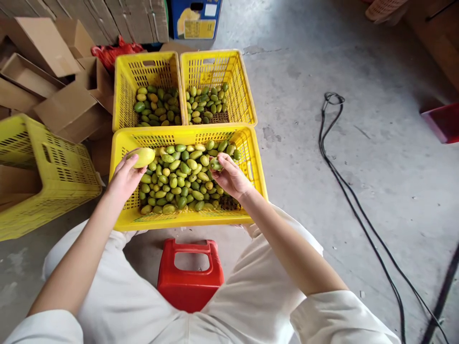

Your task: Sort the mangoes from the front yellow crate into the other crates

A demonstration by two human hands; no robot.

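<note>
while curled around a large yellow fruit at the near crate's left rim, left hand clamped on it, smooth, oval, pale yellow. right hand pinched on a small green fruit, glossy, over the heap of green and yellowish fruit. beyond, touching, two more yellow crates part filled.

- Both forearms are bare from the elbow down, with no watch, bracelet or glove.
- The left hand and right hand wear no rings that show.
- White short sleeves end near the elbows.
- Loose white trousers cover both thighs, the cloth plain and lightly creased.
</note>
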